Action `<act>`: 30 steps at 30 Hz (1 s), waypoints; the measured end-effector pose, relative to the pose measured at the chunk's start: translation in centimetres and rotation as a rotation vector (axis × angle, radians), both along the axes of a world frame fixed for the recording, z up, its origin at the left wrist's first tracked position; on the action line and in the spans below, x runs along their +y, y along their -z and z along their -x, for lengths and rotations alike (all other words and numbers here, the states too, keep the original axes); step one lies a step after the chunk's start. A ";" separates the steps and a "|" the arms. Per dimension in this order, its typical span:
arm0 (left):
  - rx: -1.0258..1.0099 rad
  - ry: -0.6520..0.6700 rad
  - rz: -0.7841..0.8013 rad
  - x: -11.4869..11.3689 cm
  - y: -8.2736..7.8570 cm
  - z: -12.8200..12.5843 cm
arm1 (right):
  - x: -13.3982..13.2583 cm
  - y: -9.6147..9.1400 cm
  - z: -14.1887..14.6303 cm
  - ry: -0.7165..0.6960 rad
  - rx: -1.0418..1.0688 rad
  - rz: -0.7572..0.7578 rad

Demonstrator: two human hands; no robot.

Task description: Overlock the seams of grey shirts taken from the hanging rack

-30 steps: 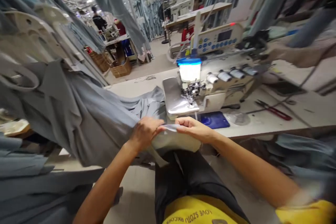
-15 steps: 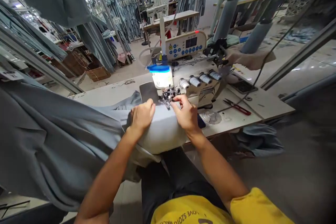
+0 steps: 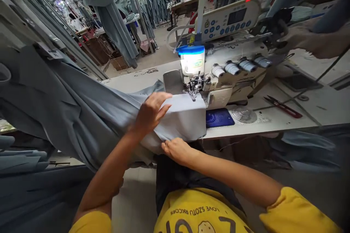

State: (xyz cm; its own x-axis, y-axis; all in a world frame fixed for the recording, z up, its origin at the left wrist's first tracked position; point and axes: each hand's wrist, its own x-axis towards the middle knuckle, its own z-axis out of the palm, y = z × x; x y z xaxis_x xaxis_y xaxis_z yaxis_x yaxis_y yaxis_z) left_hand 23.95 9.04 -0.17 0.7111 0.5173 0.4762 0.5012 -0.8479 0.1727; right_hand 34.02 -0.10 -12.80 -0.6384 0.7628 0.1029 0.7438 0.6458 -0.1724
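Note:
Grey-blue fabric (image 3: 186, 116) lies over the table's front edge, its far edge at the presser foot (image 3: 193, 94) of a lit overlock sewing machine (image 3: 221, 96). My left hand (image 3: 153, 111) is raised just above the fabric, thumb and fingers apart, with nothing between them. Lower down, my right hand (image 3: 177, 150) pinches the fabric's near edge close to my lap. More of the cloth drapes away to the left in long folds.
Right of the fabric lie a dark blue phone-like slab (image 3: 220, 117), a clear round disc (image 3: 244, 115) and red-handled thread snips (image 3: 284, 107). Behind the machine head stands a control panel (image 3: 228, 20). Hanging garments (image 3: 115, 25) and a metal rail crowd the left.
My right hand has left the presser foot and come down to the fabric's near edge. My left hand has lifted off the cloth and opened. The view has shifted.

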 end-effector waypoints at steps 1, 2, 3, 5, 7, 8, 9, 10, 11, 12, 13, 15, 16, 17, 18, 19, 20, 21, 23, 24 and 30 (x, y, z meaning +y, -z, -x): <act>-0.007 0.037 0.048 -0.9 0.1 1.0 | 0.0 -0.3 -0.6 -0.005 0.006 -0.003; 0.025 0.083 0.105 -1.7 0.4 2.0 | -0.1 -0.5 -1.0 0.002 0.024 -0.011; 0.101 0.135 0.159 -2.2 0.9 2.9 | -0.2 -0.7 -1.1 0.022 0.054 -0.028; 0.341 0.171 0.206 -2.7 2.2 4.3 | -0.2 -0.9 -0.6 0.137 0.140 -0.077; 0.565 0.070 0.167 -2.6 3.7 5.2 | 0.0 -0.7 0.8 0.290 0.212 -0.118; 0.628 -0.002 0.138 -2.6 4.2 5.4 | 0.2 -0.7 1.5 0.353 0.232 -0.126; 0.657 -0.065 0.115 -2.6 4.6 5.4 | 0.3 -0.6 2.0 0.399 0.247 -0.130; 0.663 -0.104 0.098 -2.7 4.8 5.3 | 0.3 -0.7 2.3 0.429 0.261 -0.134; 0.649 -0.121 0.091 -2.9 4.6 5.0 | 0.3 -0.8 2.2 0.450 0.271 -0.140; 0.617 -0.132 0.091 -3.2 4.2 4.7 | 0.2 -1.1 1.8 0.473 0.292 -0.148; 0.571 -0.145 0.091 -3.5 3.6 4.2 | 0.0 -1.6 1.1 0.499 0.335 -0.156; 0.446 -0.157 0.096 -4.1 1.7 3.3 | -0.5 -2.9 -1.2 0.539 0.499 -0.162; 0.380 -0.160 0.094 -4.2 0.6 2.8 | -0.8 -3.6 -2.5 0.550 0.617 -0.150; 0.326 -0.160 0.088 -4.0 -0.5 2.3 | -1.0 -4.2 -3.9 0.554 0.746 -0.122; 0.291 -0.155 0.079 -3.6 -1.4 1.9 | -1.1 -4.7 -5.1 0.553 0.868 -0.084; 0.273 -0.152 0.071 -3.0 -2.0 1.5 | -1.2 -5.0 -6.2 0.550 0.970 -0.040; 0.263 -0.159 0.056 -2.1 -2.4 1.1 | -1.1 -5.2 -7.1 0.555 1.059 0.008; 0.250 -0.166 0.029 -1.2 -2.4 0.6 | -0.9 -5.3 -7.8 0.568 1.139 0.049; 0.202 -0.099 -0.028 0.4 -1.6 -0.5 | -0.3 -5.2 -8.8 0.607 1.274 0.111; 0.183 -0.015 -0.038 0.9 -0.9 -1.2 | 0.0 -5.2 -9.0 0.623 1.328 0.131; 0.007 0.142 0.161 -0.9 2.5 -5.0 | 0.3 -4.7 -9.0 0.598 1.465 0.187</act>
